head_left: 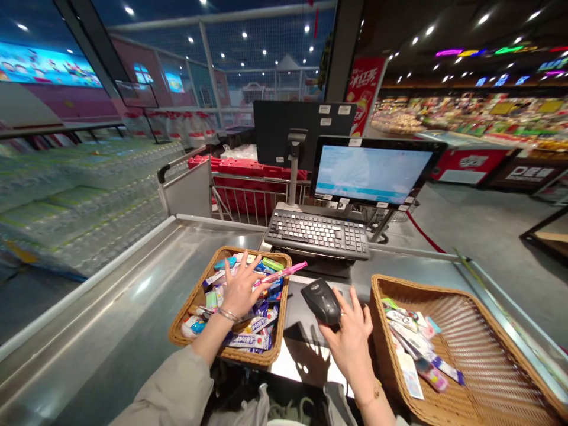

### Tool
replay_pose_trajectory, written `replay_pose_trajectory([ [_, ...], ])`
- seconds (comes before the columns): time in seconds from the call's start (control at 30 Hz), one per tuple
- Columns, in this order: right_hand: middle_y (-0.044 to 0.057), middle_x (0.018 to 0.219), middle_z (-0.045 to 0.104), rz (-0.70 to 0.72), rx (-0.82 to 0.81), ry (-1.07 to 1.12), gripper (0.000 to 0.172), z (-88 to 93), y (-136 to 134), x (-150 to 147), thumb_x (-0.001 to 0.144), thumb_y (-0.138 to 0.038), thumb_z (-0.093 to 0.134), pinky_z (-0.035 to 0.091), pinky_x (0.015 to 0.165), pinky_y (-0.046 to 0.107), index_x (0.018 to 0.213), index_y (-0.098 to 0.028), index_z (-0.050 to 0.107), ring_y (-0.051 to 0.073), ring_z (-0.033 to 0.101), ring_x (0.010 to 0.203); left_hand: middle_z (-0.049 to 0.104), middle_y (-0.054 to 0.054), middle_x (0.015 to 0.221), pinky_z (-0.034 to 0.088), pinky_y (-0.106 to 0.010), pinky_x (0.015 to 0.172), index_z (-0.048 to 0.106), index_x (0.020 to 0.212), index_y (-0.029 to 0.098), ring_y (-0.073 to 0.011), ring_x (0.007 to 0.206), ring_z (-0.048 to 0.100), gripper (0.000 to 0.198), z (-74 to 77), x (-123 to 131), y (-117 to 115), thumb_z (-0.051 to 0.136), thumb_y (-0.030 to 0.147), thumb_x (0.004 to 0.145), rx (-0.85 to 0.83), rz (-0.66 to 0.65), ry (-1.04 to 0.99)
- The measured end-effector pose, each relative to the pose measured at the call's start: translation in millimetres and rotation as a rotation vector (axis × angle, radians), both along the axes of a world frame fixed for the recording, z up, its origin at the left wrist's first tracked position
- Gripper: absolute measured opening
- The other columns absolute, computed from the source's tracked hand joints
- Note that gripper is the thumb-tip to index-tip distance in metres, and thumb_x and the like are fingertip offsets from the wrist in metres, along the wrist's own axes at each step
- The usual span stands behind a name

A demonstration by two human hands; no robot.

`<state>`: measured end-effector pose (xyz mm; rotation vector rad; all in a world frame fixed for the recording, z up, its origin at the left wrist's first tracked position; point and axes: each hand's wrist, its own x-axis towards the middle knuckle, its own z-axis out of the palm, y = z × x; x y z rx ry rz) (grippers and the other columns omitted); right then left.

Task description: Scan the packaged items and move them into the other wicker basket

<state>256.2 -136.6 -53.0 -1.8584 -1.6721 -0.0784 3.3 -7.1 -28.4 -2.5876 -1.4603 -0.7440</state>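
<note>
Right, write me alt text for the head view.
A person's left hand spreads over a wicker basket of small packaged goods, a slim pink item at its thumb, while the right hand is at a black scanner. Around them, at a metal counter, are a second, less full basket, a keyboard and a lit screen.

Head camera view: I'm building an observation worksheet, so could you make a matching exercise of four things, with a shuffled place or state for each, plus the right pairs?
Things
1. Slim pink pen-like stick
2. Black handheld scanner
3. Black keyboard with pale keys
4. Brown wicker basket on the right

Places or states
A. In front of the black-framed lit screen
B. Partly filled, bare woven bottom showing
C. At the left hand
D. At the right hand

Pairs: 1-C, 2-D, 3-A, 4-B
</note>
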Motion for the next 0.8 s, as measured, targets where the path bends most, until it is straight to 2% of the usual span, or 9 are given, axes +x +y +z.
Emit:
replay_pose_trajectory([
  [0.37,0.004,0.142,0.053,-0.021,-0.032,0.007,0.01,5.5,-8,9,0.079,-0.025,0.062,0.013,0.112,0.064,0.087,-0.023,0.068,0.033,0.021,0.146,0.048,-0.002,0.148,-0.005,-0.075,0.111,0.073,0.093,0.03,-0.0363,0.147,0.019,0.018,8.8,37,-2,0.059,0.041,0.088,0.084,-0.059,0.003],
  [0.63,0.004,0.142,0.053,-0.025,-0.027,0.022,0.015,8.0,-10,11,0.076,-0.021,0.062,0.012,0.113,0.063,0.09,-0.023,0.067,0.032,0.021,0.146,0.048,-0.003,0.147,-0.011,-0.078,0.107,0.073,0.09,0.03,-0.0388,0.146,0.02,0.018,8.4,50,0,0.059,0.041,0.088,0.076,-0.089,0.011],
  [0.8,0.004,0.142,0.053,-0.02,-0.027,0.016,0.014,10.9,-11,13,0.075,-0.02,0.063,0.011,0.113,0.063,0.088,-0.023,0.067,0.032,0.021,0.146,0.048,-0.003,0.148,-0.009,-0.077,0.108,0.073,0.091,0.029,-0.038,0.147,0.017,0.02,8.4,54,1,0.057,0.041,0.089,0.071,-0.105,0.014],
])
